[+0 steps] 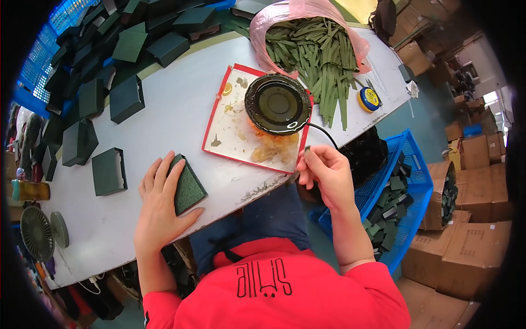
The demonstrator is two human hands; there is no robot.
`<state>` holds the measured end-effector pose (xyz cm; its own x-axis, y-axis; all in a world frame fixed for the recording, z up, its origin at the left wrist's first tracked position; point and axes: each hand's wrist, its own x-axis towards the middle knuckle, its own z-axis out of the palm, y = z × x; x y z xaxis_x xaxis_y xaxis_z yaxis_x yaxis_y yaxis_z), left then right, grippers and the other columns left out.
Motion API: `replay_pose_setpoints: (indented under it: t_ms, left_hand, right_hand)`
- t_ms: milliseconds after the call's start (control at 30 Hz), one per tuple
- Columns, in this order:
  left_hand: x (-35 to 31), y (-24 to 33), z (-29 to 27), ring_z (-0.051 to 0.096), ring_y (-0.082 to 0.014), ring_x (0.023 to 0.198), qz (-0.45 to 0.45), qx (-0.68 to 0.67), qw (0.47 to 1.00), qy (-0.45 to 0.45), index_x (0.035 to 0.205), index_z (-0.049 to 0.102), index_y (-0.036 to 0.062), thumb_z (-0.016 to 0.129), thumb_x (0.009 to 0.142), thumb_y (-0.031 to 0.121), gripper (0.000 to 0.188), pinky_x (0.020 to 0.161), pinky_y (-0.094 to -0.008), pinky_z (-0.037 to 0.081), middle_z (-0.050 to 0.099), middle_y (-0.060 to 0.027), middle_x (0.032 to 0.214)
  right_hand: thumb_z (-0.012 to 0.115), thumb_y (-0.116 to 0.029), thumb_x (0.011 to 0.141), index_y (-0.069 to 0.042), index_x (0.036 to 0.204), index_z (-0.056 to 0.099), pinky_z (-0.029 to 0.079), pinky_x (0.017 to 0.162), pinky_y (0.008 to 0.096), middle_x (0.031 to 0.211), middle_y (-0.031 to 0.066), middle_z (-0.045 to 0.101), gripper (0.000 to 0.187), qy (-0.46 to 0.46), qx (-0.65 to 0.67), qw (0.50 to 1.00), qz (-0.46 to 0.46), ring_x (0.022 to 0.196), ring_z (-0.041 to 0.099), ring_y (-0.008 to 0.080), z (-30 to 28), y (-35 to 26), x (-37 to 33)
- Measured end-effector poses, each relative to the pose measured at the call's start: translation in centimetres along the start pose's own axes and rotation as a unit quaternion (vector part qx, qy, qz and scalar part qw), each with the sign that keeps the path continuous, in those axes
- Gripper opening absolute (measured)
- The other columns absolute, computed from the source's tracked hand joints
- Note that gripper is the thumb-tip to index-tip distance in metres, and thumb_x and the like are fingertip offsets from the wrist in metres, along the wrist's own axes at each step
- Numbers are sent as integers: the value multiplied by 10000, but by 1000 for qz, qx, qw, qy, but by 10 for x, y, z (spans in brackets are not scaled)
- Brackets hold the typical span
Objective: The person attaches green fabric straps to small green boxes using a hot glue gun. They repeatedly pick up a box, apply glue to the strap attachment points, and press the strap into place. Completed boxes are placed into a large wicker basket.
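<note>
My left hand (159, 204) rests at the near edge of the white table, holding a small dark green box (189, 186) between thumb and fingers. My right hand (327, 171) is raised just off the table's front edge, its thumb and fingers pinched together. A small dark green piece (307, 148) shows at the fingertips; it looks like the end of a strip. Beyond that hand, a round black pot (278, 104) with dark, glossy liquid stands on a stained white board (223, 130) with a red rim. Green strips (323, 60) spill from a pink plastic bag (262, 34) behind it.
Several dark green boxes (127, 100) stand and lie piled at the far left. A round yellow-and-blue tin (369, 99) sits at the right. A black cable (324, 130) runs from the pot. Blue crates (415, 186) with green pieces and cardboard boxes (474, 252) stand right; a fan (37, 233) left.
</note>
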<state>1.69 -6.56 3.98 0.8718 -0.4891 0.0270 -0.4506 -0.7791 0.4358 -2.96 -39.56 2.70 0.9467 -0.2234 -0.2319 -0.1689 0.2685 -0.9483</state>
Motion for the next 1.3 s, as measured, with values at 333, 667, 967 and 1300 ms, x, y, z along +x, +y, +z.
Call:
replay_pose_setpoints:
  t_ms: [333,667,967,1300]
  left_hand:
    - [0,7,15,374,-356,1367,-58,56,995,51,1484,357,14,827,600,247,1028,1114,-479,267,411,-151,1512]
    - [2,9,19,391,-327,1352,-70,48,994,69,1468,380,1,836,636,273,987,1079,-498,272,460,-158,1447]
    - [2,9,22,422,-342,1318,-82,30,993,84,1455,406,32,858,587,199,993,1096,-457,298,467,-157,1420]
    - [11,10,1,472,-370,1274,129,-222,965,59,1403,498,12,910,519,177,988,1076,-446,402,502,-164,1390]
  right_hand:
    - [664,-211,969,-25,929,616,361,433,196,672,-18,566,196,14,6,1000,-11,476,462,36,8,2,27]
    - [679,-206,950,-60,848,581,303,415,198,644,-25,555,203,25,23,999,10,457,423,33,7,5,37]
    - [671,-175,946,-56,851,582,301,433,194,645,-20,543,177,41,25,999,-6,471,425,35,8,1,28]
    - [658,-118,944,-28,918,609,384,509,187,748,-20,598,106,-198,-46,976,80,584,511,23,45,-1,-30]
